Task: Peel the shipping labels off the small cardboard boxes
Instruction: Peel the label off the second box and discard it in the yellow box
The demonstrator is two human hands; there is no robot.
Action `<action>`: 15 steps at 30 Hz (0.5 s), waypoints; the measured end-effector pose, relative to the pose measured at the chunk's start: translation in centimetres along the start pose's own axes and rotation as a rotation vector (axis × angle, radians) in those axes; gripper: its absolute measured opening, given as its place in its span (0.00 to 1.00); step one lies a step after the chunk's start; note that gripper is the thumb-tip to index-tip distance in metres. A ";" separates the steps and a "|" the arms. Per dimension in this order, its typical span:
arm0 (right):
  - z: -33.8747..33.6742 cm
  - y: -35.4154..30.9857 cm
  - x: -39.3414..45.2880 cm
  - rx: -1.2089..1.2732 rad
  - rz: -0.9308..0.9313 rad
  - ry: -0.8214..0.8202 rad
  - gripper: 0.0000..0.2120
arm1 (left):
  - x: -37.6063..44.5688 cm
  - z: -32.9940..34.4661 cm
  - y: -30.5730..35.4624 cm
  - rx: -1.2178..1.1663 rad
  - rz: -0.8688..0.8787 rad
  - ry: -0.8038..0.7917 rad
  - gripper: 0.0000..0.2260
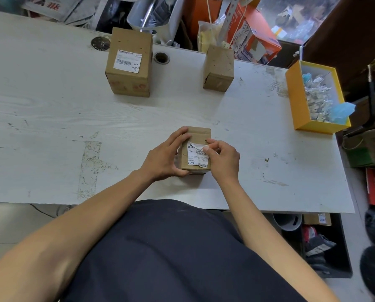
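A small cardboard box (198, 134) stands on the white table (51, 110) near its front edge. My left hand (163, 159) grips the box's left side, fingers over the top edge and thumb at the bottom. A white shipping label (193, 154) covers the box's top face, with its far right corner lifted and curled. My right hand (223, 159) pinches that lifted part of the label. Further back stands a second box (128, 62) with an intact label (128, 61). A third box (218, 67) at the back shows no label on its visible faces.
A yellow open box (297, 99) with crumpled label scraps and blue bits sits at the table's right edge. Two round holes (161, 57) lie near the back edge. Clutter of bags and cartons fills the space behind and right of the table.
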State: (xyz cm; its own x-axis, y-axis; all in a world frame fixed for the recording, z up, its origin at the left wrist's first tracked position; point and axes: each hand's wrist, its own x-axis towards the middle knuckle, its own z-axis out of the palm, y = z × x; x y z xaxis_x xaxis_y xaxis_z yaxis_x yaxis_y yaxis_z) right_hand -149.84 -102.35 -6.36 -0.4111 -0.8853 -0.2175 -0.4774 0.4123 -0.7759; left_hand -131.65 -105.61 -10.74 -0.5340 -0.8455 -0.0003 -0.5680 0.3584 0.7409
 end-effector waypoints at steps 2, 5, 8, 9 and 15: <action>0.0 0.0 0.0 -0.004 -0.006 -0.001 0.09 | 0.0 0.0 0.0 0.001 -0.004 0.004 0.46; 0.0 -0.1 -0.1 -0.010 -0.010 -0.001 0.10 | 0.0 0.0 0.0 0.002 -0.006 0.006 0.46; 0.0 -0.1 -0.1 -0.011 -0.008 0.001 0.10 | 0.0 0.0 0.0 0.001 -0.002 0.008 0.46; 0.0 -0.1 -0.1 -0.011 -0.008 0.003 0.10 | 0.0 0.0 0.0 0.002 0.001 0.009 0.46; 0.1 -0.2 -0.1 -0.019 -0.020 0.006 0.10 | 0.0 0.0 0.0 0.004 -0.001 0.009 0.46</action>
State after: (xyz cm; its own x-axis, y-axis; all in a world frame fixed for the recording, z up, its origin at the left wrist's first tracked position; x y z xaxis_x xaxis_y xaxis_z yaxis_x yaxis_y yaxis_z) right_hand -149.68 -102.35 -6.27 -0.4056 -0.8923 -0.1982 -0.5001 0.3982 -0.7690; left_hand -131.60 -105.61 -10.76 -0.5280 -0.8493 0.0053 -0.5707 0.3594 0.7383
